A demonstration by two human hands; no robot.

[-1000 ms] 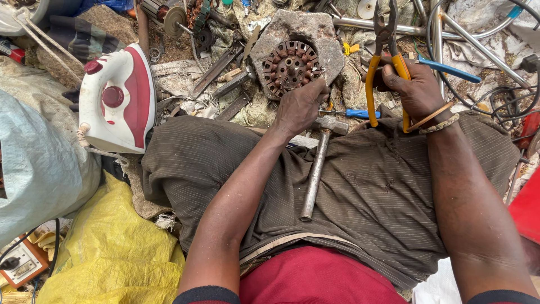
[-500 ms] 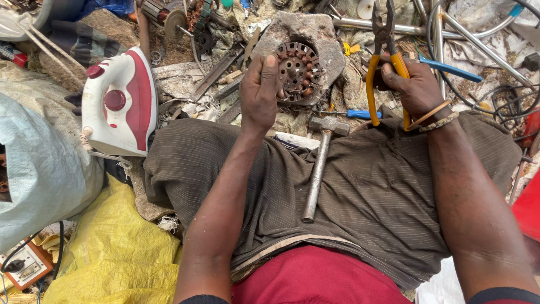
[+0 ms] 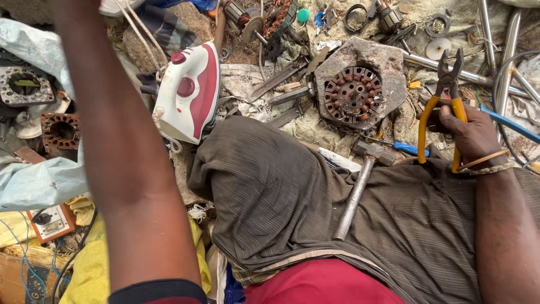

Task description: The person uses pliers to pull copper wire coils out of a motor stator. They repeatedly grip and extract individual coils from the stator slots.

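R hand (image 3: pixel 471 135): I see fingers wrapped on yellow-handled pliers (image 3: pixel 444 110), long axis pointing away, jaws up | motor stator (image 3: pixel 354 94) in grey block lies left of pliers, near | hammer (image 3: pixel 360 188) on lap | L hand: raised out of frame, fingers can't tell; R nearer.

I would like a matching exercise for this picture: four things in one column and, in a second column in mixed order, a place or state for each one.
Things:
1. pliers
2. hammer
3. clothes iron
4. round motor part

Places or states:
A. lies on the dark striped cloth over the lap
B. sits in a grey block on the ground
C. held in the right hand
D. lies on the ground, left of the lap, white and red

Pairs: 1-C, 2-A, 3-D, 4-B
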